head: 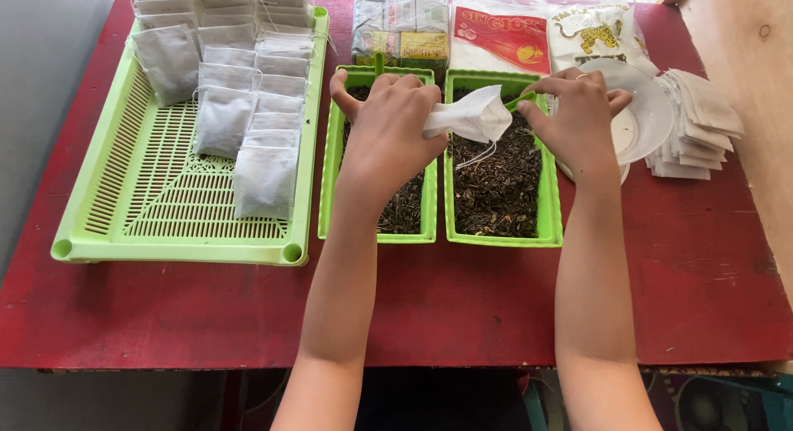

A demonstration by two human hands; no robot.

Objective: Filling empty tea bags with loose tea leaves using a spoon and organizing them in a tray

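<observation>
While my left hand point(387, 133) pinches the white tea bag point(475, 117) | right hand point(578, 117) grips green scoop point(522, 100) | advise keeping mouth open over tray of loose tea point(500, 183).

Deep red table point(462, 307) — scuffed and worn pale in spots. On it to the left, a lime-green slotted tray point(157, 208) carrying grey-white filled bags point(266, 179). At the table's middle, two lime-green tubs point(547, 208) of dark brown-black loose tea point(496, 187). Above them a white bag point(475, 117). Toward the far edge, a red packet point(504, 36) — white plate point(644, 117) on the right.
</observation>
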